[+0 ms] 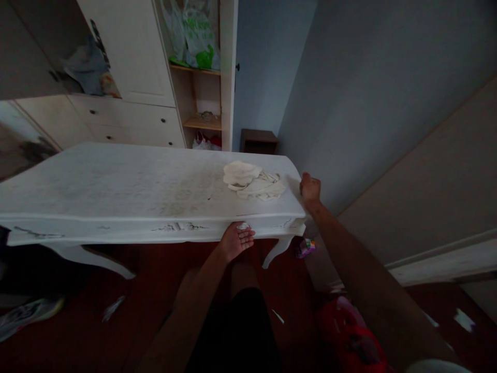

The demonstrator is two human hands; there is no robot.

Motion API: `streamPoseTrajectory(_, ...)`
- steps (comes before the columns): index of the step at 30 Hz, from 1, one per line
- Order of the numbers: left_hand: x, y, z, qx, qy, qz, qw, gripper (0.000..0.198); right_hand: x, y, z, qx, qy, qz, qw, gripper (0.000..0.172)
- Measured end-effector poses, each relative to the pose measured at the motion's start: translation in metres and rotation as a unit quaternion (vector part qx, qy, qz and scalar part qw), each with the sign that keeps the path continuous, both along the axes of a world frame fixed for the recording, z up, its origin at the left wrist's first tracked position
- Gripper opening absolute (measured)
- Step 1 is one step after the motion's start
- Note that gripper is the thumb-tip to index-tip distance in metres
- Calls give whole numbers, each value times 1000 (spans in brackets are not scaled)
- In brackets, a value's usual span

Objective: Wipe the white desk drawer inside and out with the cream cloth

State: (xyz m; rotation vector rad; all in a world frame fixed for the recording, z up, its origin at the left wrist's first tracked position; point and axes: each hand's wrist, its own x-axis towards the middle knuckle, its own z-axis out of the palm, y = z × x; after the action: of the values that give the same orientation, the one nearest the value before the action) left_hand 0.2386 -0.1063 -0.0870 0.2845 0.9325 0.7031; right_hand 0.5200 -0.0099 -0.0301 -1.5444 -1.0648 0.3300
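A long white table [128,178] with carved trim stretches across in front of me, its top smudged grey. My left hand [235,241] is at the front edge, palm up with the fingers partly curled, and a small white scrap [243,226] shows by the palm. At the table's right end, my right hand [310,189] is closed in a fist against or just beside the edge. Whatever it may hold is hidden. A crumpled cream cloth [254,180] lies on the tabletop between my hands, touched by neither.
Behind the table stands a white cabinet [128,111] with drawers and shelves holding plastic bags [200,39]. A small brown stand [259,141] is in the corner. A grey wall [368,103] rises at right. On the red floor are a purple box [306,247] and a red bag [345,331].
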Motion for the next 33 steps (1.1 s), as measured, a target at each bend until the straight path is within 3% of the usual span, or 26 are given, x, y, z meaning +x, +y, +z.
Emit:
streamPoseTrajectory(7, 5, -13, -10, 39, 59, 35, 997, 28, -5, -3, 4, 11, 26, -14, 999, 46)
streamPoseTrajectory(23, -7, -85, -36, 126, 181, -24, 975, 51, -6, -7, 8, -2, 8, -23, 1000, 46)
streamPoseTrajectory(33, -12, -97, -28, 164, 213, -42, 962, 66, -6, -6, 7, -3, 20, -28, 999, 44)
